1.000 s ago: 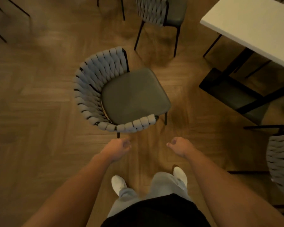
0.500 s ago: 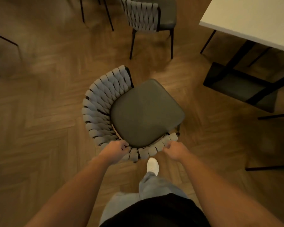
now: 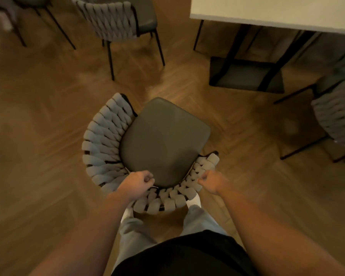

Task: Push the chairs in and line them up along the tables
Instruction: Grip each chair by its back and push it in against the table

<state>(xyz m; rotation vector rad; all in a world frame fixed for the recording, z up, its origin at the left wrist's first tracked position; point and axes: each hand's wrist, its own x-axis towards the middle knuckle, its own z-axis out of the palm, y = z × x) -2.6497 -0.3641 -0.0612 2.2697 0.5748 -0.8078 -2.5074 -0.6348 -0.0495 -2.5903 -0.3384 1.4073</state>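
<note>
I am looking straight down on a chair (image 3: 163,140) with a dark grey padded seat and a curved backrest woven from pale grey straps, standing on the wood floor (image 3: 38,136) directly in front of me. Its backrest wraps the side nearest my body and curls up along the seat's left edge. My left hand (image 3: 136,184) grips the woven backrest at the near left of the seat, fingers curled over the top rim. My right hand (image 3: 211,182) grips the same rim at the near right of the seat, fingers also curled around the straps. Both forearms reach forward from the bottom of the view, and just behind the chair's backrest I see light grey trousers and the tips of white shoes. The chair stands well apart from the white table (image 3: 273,10), which lies beyond the seat's far right corner, with dark legs and a dark flat base under it. A second chair (image 3: 118,18) of the same woven kind stands beyond the held chair's far left side. A third woven chair (image 3: 337,114) sits to the held chair's right, near the table base and partly cut off. The whole view is slightly blurred.
</note>
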